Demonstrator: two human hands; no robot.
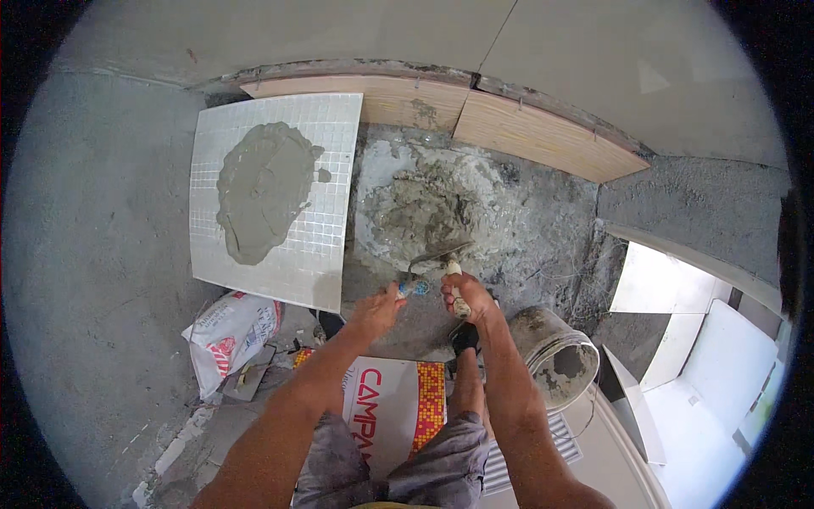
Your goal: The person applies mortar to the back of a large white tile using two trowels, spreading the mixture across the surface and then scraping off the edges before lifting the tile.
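Observation:
My right hand [468,299] is closed around the pale, worn handle of a trowel [437,254]. Its dark blade is tilted low over a patch of wet grey mortar [424,204] on the floor. To its left, my left hand [377,314] grips a small object with a blue and whitish end [414,288]; its kind I cannot make out. The two hands are a short way apart. On the far left lies a large tile [331,229], its gridded back facing up, with a spread of grey mortar [267,191] on it.
A mortar-smeared bucket [555,360] stands tipped at my right. Left of my legs slumps a white bag [229,335] with red print. A printed tile carton [381,407] lies between my legs. Wood-coloured tiles [543,131] line the far wall; a grey wall [93,254] rises at left.

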